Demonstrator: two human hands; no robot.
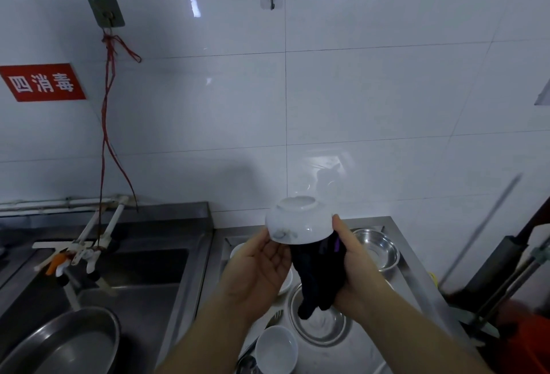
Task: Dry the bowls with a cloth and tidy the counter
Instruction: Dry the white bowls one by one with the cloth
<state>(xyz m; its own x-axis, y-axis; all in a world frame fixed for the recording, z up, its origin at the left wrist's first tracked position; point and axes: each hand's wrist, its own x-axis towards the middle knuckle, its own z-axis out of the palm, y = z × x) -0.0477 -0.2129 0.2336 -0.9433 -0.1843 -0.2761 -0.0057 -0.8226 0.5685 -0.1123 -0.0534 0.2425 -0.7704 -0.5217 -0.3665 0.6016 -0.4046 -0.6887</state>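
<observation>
- Head view: the person is holding a white bowl (299,220) upside down in the air above the steel counter (412,269), its foot ring facing up and tilted slightly toward the wall.
- The left hand (259,266) is lying palm-up under the bowl's left side, fingers fairly straight and only lightly bent, their tips touching the rim; it is cupping the bowl rather than curling around it.
- The right hand (354,263) is gripping a dark cloth (317,278), its fingers hidden behind the fabric, while the thumb is pressing against the bowl's right edge.
- The cloth is running up into the mouth of the bowl and hanging down in a bunched tail between the two wrists.
- Below the hands, several dishes are sitting on the counter: a metal bowl (376,247) near the back right, a flat metal dish (321,324) directly beneath the cloth's tail, and a small white bowl (276,350) standing upright near the front edge.
- More white crockery (287,283) is showing partly behind the left hand; how many pieces is unclear.
- To the left, a steel sink (134,272) is adjoining the counter, with a tap (89,242) reaching over it and a large metal basin (62,344) resting at the lower left.
- On the tiled wall, a red sign (41,82) is hanging at left, and a red string (107,111) is trailing from a hook (105,12) down toward the tap.
</observation>
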